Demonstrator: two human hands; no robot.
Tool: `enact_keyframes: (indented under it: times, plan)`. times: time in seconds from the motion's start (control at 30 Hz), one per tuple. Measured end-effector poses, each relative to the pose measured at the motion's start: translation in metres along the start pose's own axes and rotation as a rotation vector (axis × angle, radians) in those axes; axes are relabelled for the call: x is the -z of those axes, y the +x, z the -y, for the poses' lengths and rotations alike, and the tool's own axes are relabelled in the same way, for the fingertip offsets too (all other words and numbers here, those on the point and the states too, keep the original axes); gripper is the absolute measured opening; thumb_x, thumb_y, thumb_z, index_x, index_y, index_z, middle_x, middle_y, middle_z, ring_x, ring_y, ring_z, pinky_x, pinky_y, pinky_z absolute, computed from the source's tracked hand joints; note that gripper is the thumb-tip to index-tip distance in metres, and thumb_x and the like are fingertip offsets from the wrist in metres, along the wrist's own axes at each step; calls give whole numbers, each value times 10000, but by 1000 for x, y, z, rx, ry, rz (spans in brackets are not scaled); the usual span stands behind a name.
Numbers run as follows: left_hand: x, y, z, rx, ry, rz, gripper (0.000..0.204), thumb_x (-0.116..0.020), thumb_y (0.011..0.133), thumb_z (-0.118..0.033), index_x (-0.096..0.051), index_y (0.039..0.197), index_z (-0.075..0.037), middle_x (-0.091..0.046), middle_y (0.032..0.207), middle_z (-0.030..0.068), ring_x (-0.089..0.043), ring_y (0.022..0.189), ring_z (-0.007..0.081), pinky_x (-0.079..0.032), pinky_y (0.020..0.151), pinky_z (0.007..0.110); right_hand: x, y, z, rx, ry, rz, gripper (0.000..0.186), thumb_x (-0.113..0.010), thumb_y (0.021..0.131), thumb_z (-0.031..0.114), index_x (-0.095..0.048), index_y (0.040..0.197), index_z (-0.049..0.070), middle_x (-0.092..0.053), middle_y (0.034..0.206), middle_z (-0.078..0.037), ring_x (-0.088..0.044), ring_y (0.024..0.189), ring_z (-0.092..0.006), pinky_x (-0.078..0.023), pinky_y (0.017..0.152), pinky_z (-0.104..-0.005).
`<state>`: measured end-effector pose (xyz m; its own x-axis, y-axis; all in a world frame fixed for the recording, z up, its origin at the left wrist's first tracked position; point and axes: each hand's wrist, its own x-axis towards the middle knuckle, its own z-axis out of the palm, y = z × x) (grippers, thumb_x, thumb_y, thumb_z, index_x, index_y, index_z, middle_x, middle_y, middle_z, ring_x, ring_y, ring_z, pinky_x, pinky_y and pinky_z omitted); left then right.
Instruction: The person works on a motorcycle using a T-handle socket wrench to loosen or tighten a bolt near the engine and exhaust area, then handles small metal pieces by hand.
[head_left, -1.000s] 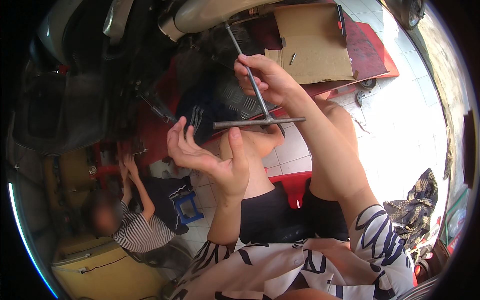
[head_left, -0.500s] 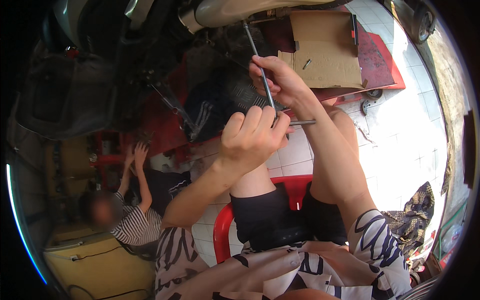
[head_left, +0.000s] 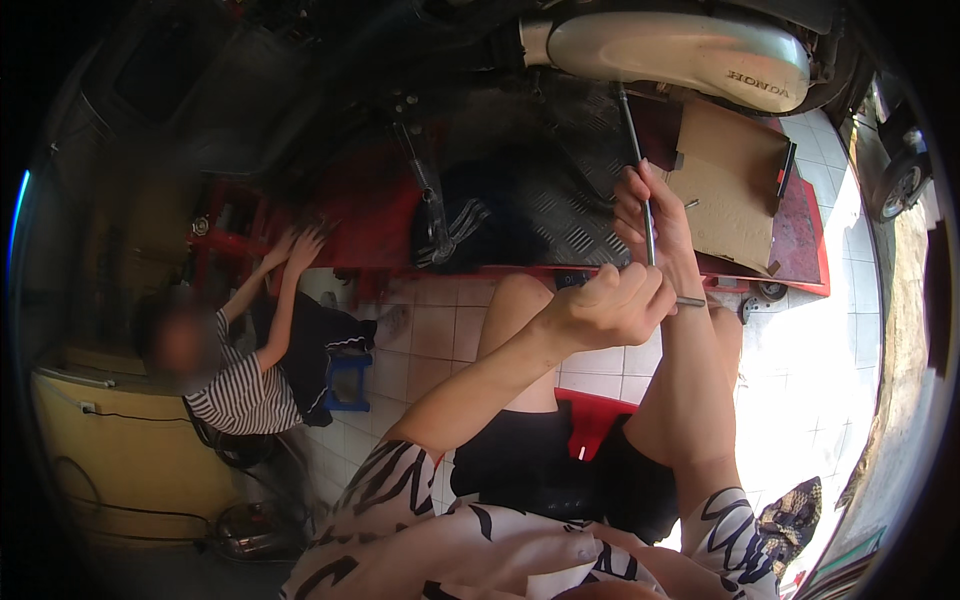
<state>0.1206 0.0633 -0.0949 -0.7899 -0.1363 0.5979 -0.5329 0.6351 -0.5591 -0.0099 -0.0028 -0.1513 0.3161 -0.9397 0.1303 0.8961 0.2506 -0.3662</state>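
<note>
My left hand is closed round the crossbar of a metal T-handle wrench. Higher up, my right hand grips the wrench's long shaft, fingers wrapped round it. The shaft's upper end meets the underside of a silver scooter housing; whether it sits on a fastener there is too small to tell. Just right of my right hand lies an opened cardboard box with a small metal part on it.
A red platform with a dark tread plate spans the middle. At left, another person in stripes works with both hands, near a blue stool and yellow cabinet. A red seat is under me; patterned cloth lies right.
My left hand was open below the crossbar and has closed on it. The view has shifted, so the scooter, box and wrench sit farther right in the picture.
</note>
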Motion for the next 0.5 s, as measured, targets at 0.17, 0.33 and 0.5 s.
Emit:
enact_keyframes:
  times: [0.17, 0.33, 0.5]
  plan:
    - [-12, -8, -11, 21, 23, -88, 263, -570, 913, -364, -558, 715, -190, -366, 611, -70, -383, 568, 58, -246, 605, 250, -1, 0, -4, 0, 72, -4, 366, -465, 1013, 340, -416, 716, 133, -357, 575, 24, -246, 386, -50, -266, 359, -198]
    - [-18, -12, -32, 97, 5, -41, 96, -549, 845, -215, -606, 812, -146, -418, 638, -74, -422, 591, 48, -261, 602, 248, 6, -2, -3, 57, 13, -94, 378, -469, 1015, 318, -414, 678, 157, -270, 484, 48, -223, 370, -58, -225, 350, -210]
    - [-15, -23, -45, 611, -315, -183, 181, -621, 875, -355, -643, 871, -176, -467, 659, -59, -484, 608, 95, -308, 559, 269, -31, -3, -10, 35, -204, -322, 378, -448, 1018, 348, -421, 689, 165, -292, 515, 64, -227, 407, -48, -204, 377, -221]
